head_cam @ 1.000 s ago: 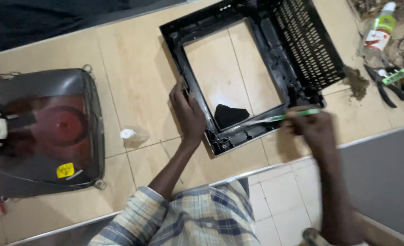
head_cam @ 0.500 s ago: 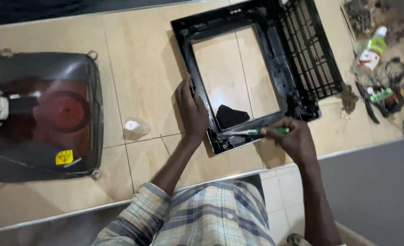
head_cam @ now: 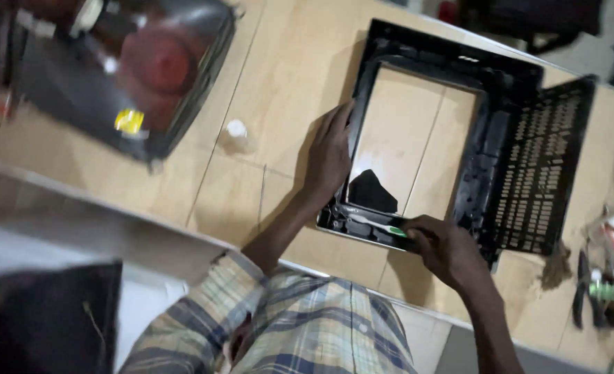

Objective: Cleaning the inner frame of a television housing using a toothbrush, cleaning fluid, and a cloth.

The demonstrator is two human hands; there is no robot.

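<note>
A black plastic television front frame (head_cam: pixel 501 104) lies flat on the tan tiled floor, with a vented grille panel on its right side. My left hand (head_cam: pixel 329 156) presses down on the frame's left edge, fingers spread flat. My right hand (head_cam: pixel 449 251) grips a green-and-white toothbrush (head_cam: pixel 380 226) whose head rests on the frame's near rail. A small black scrap (head_cam: pixel 371 192) lies on the floor inside the frame's opening.
A picture tube with its dark glass bulb (head_cam: pixel 130 76) lies at the upper left. A small white cap (head_cam: pixel 237 134) sits on the tiles between tube and frame. Pliers, a bottle and other loose items (head_cam: pixel 608 280) clutter the right edge. A raised step edge (head_cam: pixel 113 208) runs near my legs.
The view has tilted and swung, so the frame now sits further right and the tube higher left. My right hand has drawn the toothbrush leftward along the near rail. My left hand stays put.
</note>
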